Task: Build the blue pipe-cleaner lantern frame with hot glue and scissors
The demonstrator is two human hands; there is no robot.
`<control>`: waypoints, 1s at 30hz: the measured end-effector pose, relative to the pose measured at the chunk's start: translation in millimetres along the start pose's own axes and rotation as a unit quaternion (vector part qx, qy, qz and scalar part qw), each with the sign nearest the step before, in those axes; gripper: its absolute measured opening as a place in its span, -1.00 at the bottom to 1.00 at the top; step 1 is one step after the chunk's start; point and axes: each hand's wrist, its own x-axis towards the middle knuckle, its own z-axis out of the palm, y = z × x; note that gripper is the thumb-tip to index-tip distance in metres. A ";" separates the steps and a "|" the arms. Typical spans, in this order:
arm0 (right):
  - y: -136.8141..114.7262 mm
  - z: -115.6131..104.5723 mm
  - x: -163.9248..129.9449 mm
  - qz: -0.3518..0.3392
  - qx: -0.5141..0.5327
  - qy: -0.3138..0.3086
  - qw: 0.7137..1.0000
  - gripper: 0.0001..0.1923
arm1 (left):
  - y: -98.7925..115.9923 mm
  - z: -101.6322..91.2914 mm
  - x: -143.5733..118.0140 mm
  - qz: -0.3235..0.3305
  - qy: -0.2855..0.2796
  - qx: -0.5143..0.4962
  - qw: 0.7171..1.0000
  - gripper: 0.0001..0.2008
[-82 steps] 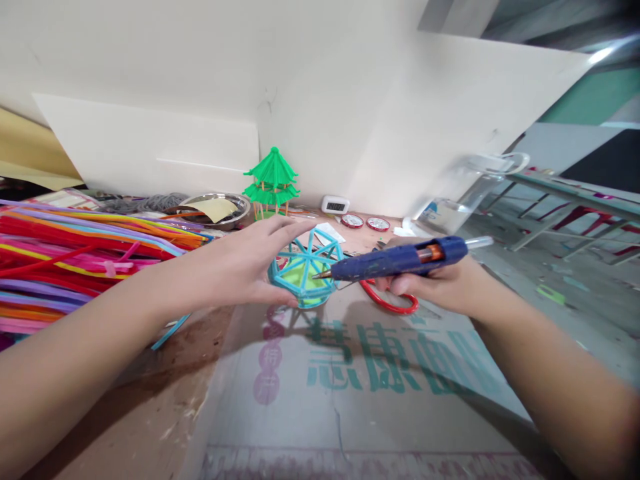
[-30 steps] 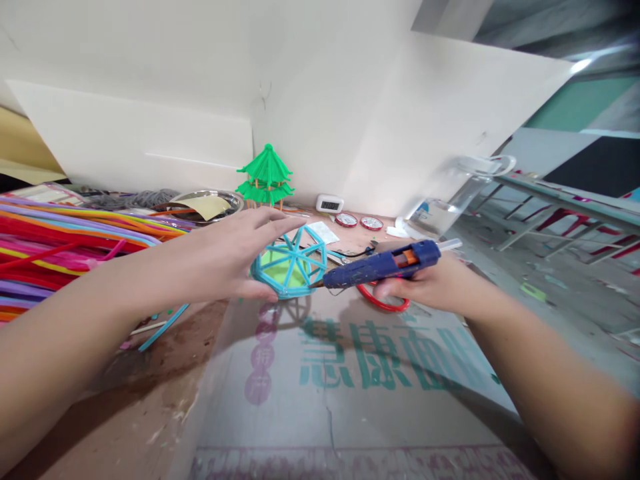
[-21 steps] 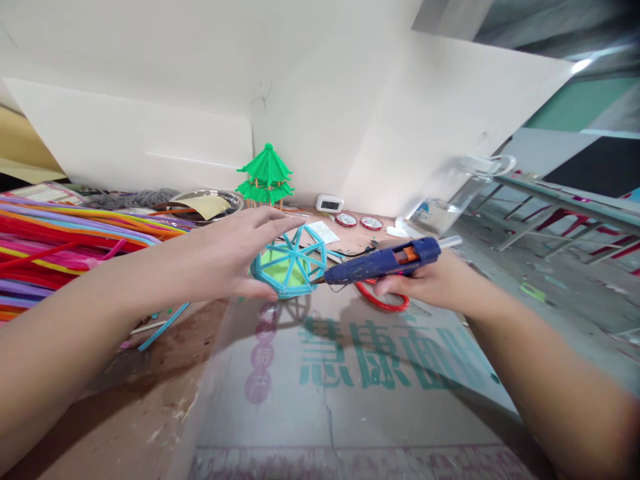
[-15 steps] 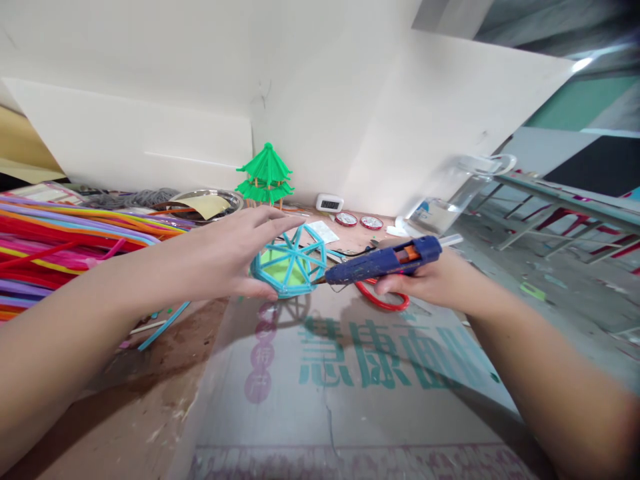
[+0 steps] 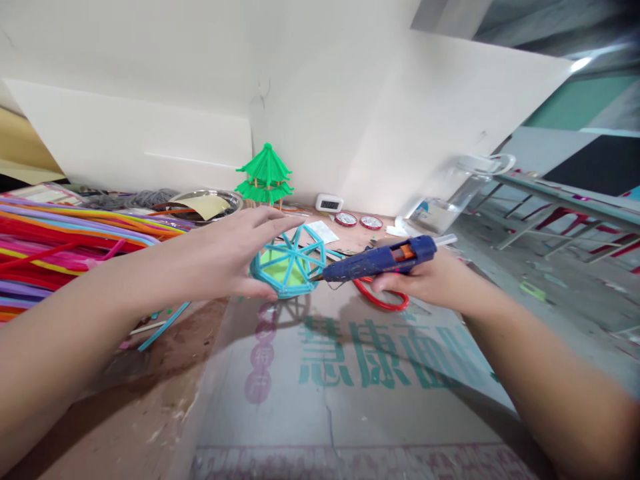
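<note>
— Right, centre of the frame: the left hand [image 5: 227,257] cups the turquoise frame [image 5: 289,261], thumb under its near rim, fingers spread over the top left edge. It sits on the printed cardboard sheet [image 5: 350,373], tipped up towards the camera.

— And the right hand [image 5: 425,280]?

— Wrapped tight around the blue glue gun [image 5: 380,260], clear glue stick poking out the back. The nozzle points left and meets the frame's right rim. Red scissors [image 5: 383,300] lie just beneath that hand.

— How would that frame handle, do you reckon?

— Very light, I'd say, and springy rather than stiff. It looks like thin fuzzy stems joined at a hub over a pale green base, so a hard squeeze would likely bend the spokes. Best held by the outer rim, as the left hand does, well away from the nozzle side where any glue would be hot.

— Anything shifted over the last few seconds?

— Little. Almost three seconds back the gun was higher, its tip over the spokes near the hub; now it's lower, at the right edge. In the last second it barely moves. The left hand keeps its grip throughout.

— And round about?

— Bright pipe cleaners [image 5: 75,233] piled at left, a green paper pagoda [image 5: 265,175] and a metal bowl [image 5: 205,203] at upper centre against the white board.
</note>
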 end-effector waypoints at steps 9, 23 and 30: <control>0.7 0.0 -0.9 -0.027 -0.006 0.017 0.999 -0.53 | -0.4 0.3 0.2 -0.002 -0.003 -0.004 1.000 0.01; 2.1 -9.1 -5.6 -0.007 -0.033 -0.017 0.999 -0.50 | 1.3 -0.2 0.3 -0.017 -0.004 -0.010 1.000 -0.02; 10.4 -19.5 -1.2 -0.008 -0.002 0.054 0.999 -0.50 | -13.1 -7.0 1.3 -0.046 -0.037 -0.068 0.996 -0.05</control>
